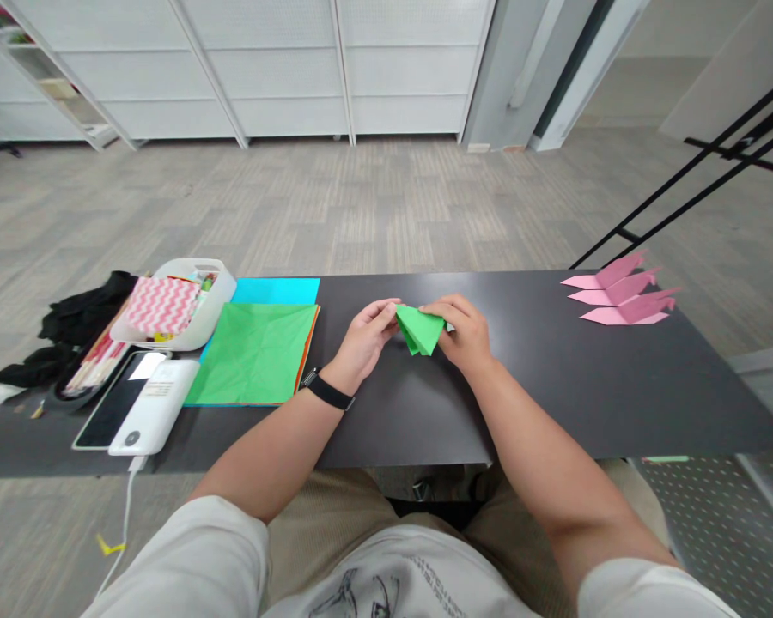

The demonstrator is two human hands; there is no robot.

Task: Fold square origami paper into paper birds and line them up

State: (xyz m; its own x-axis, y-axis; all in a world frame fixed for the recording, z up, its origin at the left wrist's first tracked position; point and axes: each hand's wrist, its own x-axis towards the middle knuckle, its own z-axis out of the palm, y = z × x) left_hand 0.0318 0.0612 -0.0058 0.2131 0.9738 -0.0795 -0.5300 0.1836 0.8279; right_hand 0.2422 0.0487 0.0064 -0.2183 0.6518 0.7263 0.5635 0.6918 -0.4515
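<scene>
A partly folded piece of green origami paper (421,330) is held up between my two hands, over the middle of the dark table. My left hand (368,338) pinches its left corner between thumb and fingers. On the opposite side, my right hand (459,330) grips the right edge, the fingers bent over it. Pointed flaps of the paper hang downward. To the left of my left hand lies a stack of square paper (251,352), a creased green sheet on top with orange and blue edges showing beneath.
Several pink folded paper birds (624,296) stand at the table's right end. On the left are a white basket (222,296), a black phone (119,399), a white power bank (155,408) with a cable, and black cloth (83,309). The dark table (554,386) has a near edge at my lap.
</scene>
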